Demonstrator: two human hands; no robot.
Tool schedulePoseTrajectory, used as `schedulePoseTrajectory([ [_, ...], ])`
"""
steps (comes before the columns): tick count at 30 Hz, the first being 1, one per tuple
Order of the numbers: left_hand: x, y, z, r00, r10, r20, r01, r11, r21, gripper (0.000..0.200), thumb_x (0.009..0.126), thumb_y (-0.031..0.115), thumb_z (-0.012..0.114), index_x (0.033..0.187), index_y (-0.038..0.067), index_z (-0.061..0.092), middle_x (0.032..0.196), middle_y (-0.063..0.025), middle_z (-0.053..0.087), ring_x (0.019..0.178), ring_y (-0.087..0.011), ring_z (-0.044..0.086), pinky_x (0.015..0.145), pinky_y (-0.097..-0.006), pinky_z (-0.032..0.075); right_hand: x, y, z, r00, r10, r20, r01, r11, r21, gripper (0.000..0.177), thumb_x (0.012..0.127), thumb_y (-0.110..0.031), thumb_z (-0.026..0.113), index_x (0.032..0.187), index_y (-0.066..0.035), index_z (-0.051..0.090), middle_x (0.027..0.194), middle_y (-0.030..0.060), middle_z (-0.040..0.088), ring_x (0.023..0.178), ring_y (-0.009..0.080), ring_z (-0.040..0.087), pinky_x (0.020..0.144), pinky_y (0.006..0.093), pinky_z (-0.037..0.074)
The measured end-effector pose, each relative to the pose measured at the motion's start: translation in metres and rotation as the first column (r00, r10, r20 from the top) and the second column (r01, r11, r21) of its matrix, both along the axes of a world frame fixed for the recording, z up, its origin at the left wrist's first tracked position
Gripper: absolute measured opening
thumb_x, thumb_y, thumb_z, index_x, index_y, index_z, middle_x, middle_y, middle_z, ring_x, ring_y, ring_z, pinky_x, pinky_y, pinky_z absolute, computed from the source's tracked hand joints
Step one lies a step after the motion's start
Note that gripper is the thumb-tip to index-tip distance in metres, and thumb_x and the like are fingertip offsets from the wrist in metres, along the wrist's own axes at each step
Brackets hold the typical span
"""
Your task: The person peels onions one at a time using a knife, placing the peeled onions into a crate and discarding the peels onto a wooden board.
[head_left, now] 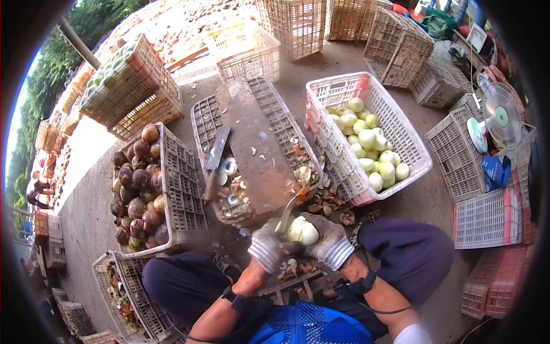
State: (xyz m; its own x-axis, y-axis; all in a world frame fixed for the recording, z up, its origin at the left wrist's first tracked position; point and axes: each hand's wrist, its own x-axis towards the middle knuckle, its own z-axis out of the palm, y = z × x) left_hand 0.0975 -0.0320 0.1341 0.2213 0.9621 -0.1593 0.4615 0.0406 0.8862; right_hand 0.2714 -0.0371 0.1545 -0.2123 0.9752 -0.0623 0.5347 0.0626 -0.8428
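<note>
My left hand (pixel 266 245), in a worn glove with a white knitted cuff, is closed around a knife. The thin curved blade (pixel 287 213) points up and away from me. Gloved too, my right hand (pixel 330 238) wraps the right side of a pale peeled onion (pixel 302 230), which sits between both hands above my lap. In front lies a rusty board (pixel 260 149) across an upturned crate (pixel 267 94). A cleaver (pixel 217 149) rests at its left side, among white cut ends and scraps.
Brown unpeeled onions (pixel 137 195) fill a crate (pixel 182 189) on the left. Peeled ones (pixel 372 137) lie in a white crate (pixel 404 132) on the right. Brown skins (pixel 326 198) litter the ground. Stacked crates (pixel 292 28) and a fan (pixel 501 116) stand farther off.
</note>
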Motion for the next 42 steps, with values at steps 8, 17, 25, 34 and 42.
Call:
schedulePoseTrajectory([
  [8, 0.001, 0.002, 0.010, 0.998, -0.064, 0.030, 0.062, 0.997, 0.045, 0.056, 0.065, 0.019, 0.078, 0.115, 0.001, 0.061, 0.102, -0.0185, 0.065, 0.087, -0.0302, 0.065, 0.079, -0.0363, 0.052, -0.002, -0.005, -0.015, 0.992, -0.126, -0.006, 0.126, 0.989, 0.078, 0.070, 0.061, -0.065, 0.076, 0.105, -0.012, 0.062, 0.096, 0.0071, 0.065, 0.090, 0.0249, 0.064, 0.081, 0.0358, 0.052],
  [17, -0.004, 0.003, 0.002, 0.990, -0.134, -0.043, 0.137, 0.988, 0.078, 0.054, 0.067, 0.013, 0.072, 0.119, 0.002, 0.059, 0.106, -0.0203, 0.063, 0.093, -0.0328, 0.064, 0.082, -0.0378, 0.051, 0.000, -0.007, -0.022, 0.996, -0.085, 0.025, 0.083, 0.994, 0.070, 0.078, 0.060, -0.056, 0.081, 0.119, -0.012, 0.055, 0.107, 0.0103, 0.065, 0.097, 0.0263, 0.064, 0.084, 0.0366, 0.052],
  [25, -0.007, 0.005, 0.019, 0.957, 0.085, 0.276, 0.000, 0.955, -0.296, 0.047, 0.070, 0.019, 0.074, 0.112, 0.000, 0.062, 0.097, -0.0164, 0.065, 0.083, -0.0225, 0.063, 0.076, -0.0330, 0.051, 0.005, 0.000, -0.023, 0.995, -0.070, 0.064, 0.077, 0.991, -0.111, 0.086, 0.051, -0.026, 0.088, 0.129, -0.013, 0.055, 0.116, 0.0117, 0.063, 0.104, 0.0247, 0.063, 0.092, 0.0346, 0.050],
  [34, -0.003, 0.010, 0.008, 0.992, -0.079, -0.097, 0.067, 0.991, -0.115, 0.044, 0.064, 0.022, 0.077, 0.101, 0.000, 0.066, 0.087, -0.0180, 0.066, 0.075, -0.0273, 0.065, 0.068, -0.0351, 0.052, -0.001, -0.004, -0.019, 0.992, -0.018, 0.126, 0.009, 0.997, 0.077, 0.058, 0.067, -0.042, 0.078, 0.113, -0.011, 0.059, 0.103, 0.0127, 0.064, 0.094, 0.0298, 0.063, 0.083, 0.0386, 0.052],
  [42, -0.005, 0.008, -0.003, 0.992, -0.086, -0.091, 0.075, 0.991, -0.114, 0.041, 0.063, 0.016, 0.073, 0.100, -0.001, 0.065, 0.086, -0.0180, 0.066, 0.074, -0.0281, 0.065, 0.068, -0.0354, 0.052, -0.002, -0.004, -0.017, 0.983, 0.008, 0.184, 0.003, 0.998, -0.060, 0.078, 0.054, -0.032, 0.087, 0.123, -0.009, 0.059, 0.113, 0.0149, 0.063, 0.102, 0.0286, 0.064, 0.090, 0.0363, 0.051],
])
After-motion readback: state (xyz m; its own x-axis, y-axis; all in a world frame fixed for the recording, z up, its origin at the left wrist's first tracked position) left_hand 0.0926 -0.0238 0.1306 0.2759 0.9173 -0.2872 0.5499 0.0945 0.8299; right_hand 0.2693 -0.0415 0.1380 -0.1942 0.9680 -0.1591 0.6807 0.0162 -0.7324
